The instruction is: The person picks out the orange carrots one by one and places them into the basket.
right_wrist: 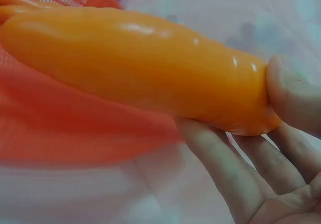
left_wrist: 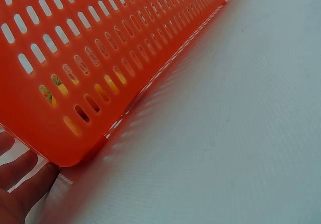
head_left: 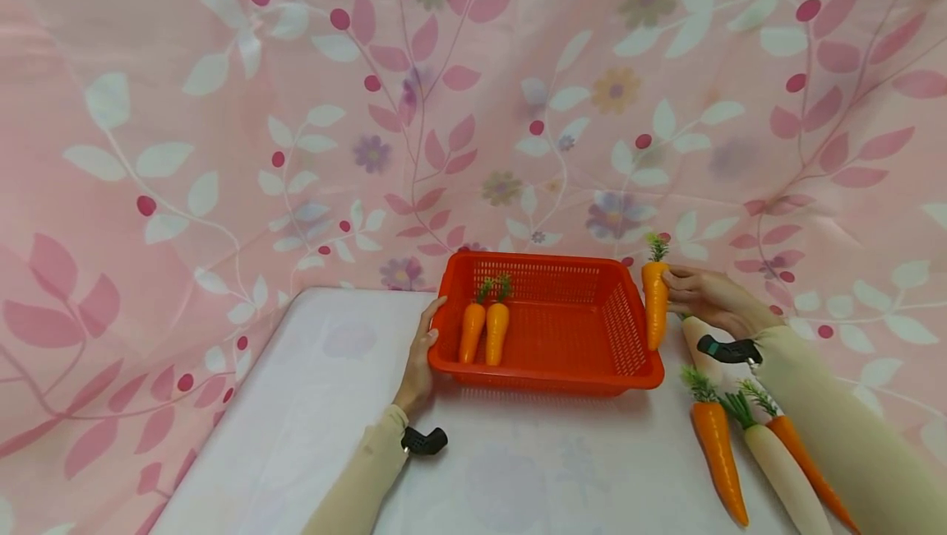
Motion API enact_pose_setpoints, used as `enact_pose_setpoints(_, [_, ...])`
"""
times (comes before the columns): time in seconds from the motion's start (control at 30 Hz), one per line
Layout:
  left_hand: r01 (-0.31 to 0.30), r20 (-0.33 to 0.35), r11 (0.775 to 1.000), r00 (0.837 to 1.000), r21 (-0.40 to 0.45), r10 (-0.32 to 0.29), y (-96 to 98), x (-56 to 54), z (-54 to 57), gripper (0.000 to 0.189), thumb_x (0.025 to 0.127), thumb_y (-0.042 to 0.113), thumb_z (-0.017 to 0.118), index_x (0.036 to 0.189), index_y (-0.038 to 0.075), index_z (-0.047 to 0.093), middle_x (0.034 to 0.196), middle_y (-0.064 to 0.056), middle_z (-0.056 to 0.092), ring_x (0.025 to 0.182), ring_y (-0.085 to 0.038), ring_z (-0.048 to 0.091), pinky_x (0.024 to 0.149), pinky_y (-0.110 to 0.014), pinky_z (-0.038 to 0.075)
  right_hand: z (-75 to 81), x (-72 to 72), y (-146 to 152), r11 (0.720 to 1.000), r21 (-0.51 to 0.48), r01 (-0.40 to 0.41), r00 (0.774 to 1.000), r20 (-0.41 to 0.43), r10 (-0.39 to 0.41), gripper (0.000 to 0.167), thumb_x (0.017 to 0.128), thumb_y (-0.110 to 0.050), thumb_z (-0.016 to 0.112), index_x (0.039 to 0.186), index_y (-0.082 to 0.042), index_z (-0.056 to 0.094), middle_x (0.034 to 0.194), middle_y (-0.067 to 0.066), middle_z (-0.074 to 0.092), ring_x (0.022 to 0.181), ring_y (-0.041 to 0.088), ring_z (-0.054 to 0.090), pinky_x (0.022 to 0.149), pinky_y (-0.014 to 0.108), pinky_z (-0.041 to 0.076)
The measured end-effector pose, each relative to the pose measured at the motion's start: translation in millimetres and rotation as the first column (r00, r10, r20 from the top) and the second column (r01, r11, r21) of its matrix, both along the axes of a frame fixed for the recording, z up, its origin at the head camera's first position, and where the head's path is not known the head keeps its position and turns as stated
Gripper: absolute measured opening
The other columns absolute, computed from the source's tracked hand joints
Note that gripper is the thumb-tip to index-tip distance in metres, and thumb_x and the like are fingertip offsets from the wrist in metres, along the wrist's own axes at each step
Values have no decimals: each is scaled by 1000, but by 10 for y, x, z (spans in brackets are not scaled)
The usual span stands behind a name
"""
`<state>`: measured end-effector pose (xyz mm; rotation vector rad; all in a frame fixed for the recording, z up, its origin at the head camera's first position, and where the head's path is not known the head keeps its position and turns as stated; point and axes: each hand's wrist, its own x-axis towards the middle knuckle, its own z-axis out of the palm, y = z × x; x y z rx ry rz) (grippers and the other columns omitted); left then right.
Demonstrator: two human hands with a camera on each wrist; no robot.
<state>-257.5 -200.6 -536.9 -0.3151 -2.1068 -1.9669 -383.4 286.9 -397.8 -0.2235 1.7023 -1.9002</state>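
A red plastic basket [head_left: 547,379] with slotted walls sits on the table; two small orange carrots [head_left: 496,334] with green tops lie side by side in its left part. My left hand [head_left: 419,358] holds the basket's left side, and its fingers [left_wrist: 35,181] show at the lower corner in the left wrist view. Over the basket's right rim, my right hand [head_left: 710,297] pinches another orange carrot [head_left: 655,305] near its leafy end. This carrot hangs tip down in the head view, the thumb [right_wrist: 291,91] on one side and fingers on the other.
Right of the basket, on the white-covered table [head_left: 518,469], lie two longer carrots [head_left: 718,453] and a white radish [head_left: 787,477]. Another white radish [head_left: 703,346] is partly hidden by my right arm. A pink floral cloth [head_left: 473,108] hangs behind the table.
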Motion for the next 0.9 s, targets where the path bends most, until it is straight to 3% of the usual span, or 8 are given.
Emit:
enact_pose_setpoints(0.13, [0, -7, 1000, 1000, -2, 0, -13, -1, -12, 58, 109, 32, 28, 166, 29, 32, 175, 2, 25, 160, -34, 29, 127, -66, 28, 25, -15, -157, 1000, -9, 2, 1000, 8, -2, 24, 113, -14, 46, 135, -13, 57, 117, -1, 73, 108, 18, 73, 94, 33, 63])
enact_pose_setpoints(0.3, [2, -26, 1000, 1000, 1, -2, -19, -13, -23, 57, 109, 31, 27, 166, 28, 32, 175, 1, 26, 159, -34, 30, 127, -66, 28, 37, -27, -350, 1000, 13, -17, 1000, -18, 18, 50, 113, -17, 48, 156, -1, 29, 118, -2, 73, 109, 17, 74, 94, 32, 63])
enact_pose_setpoints(0.37, [0, -32, 1000, 999, 0, 0, -20, -20, -27, 57, 109, 30, 27, 166, 28, 33, 175, 1, 26, 159, -33, 30, 127, -65, 28, 28, -35, -423, 1000, 9, -26, 999, -22, 26, 51, 112, -17, 49, 156, -1, 29, 118, -2, 73, 108, 17, 74, 94, 32, 63])
enact_pose_setpoints(0.57, [0, -32, 1000, 999, -3, 0, -20, -31, -45, 58, 109, 32, 25, 166, 27, 32, 175, 2, 26, 159, -34, 31, 126, -66, 28, -64, -72, -659, 999, 14, -48, 998, -30, 49, 31, 111, -13, 51, 141, -4, 48, 113, 0, 73, 103, 16, 75, 90, 33, 64])
enact_pose_setpoints(0.77, [27, -40, 999, 999, 37, -25, -16, -33, -45, 57, 110, 31, 25, 166, 26, 32, 175, 1, 26, 159, -36, 31, 126, -67, 28, -151, -81, -936, 991, 100, -94, 992, -72, 102, 63, 112, -15, 51, 161, 13, 23, 113, -3, 71, 101, 11, 73, 91, 33, 64])
enact_pose_setpoints(0.9, [29, -50, 999, 998, 39, -27, -15, -40, -32, 57, 110, 30, 25, 166, 26, 33, 175, 2, 26, 159, -35, 30, 126, -67, 28, -180, -91, -1088, 987, 124, -99, 991, -73, 109, 67, 111, -16, 52, 163, 12, 19, 114, -5, 70, 101, 10, 73, 92, 34, 64])
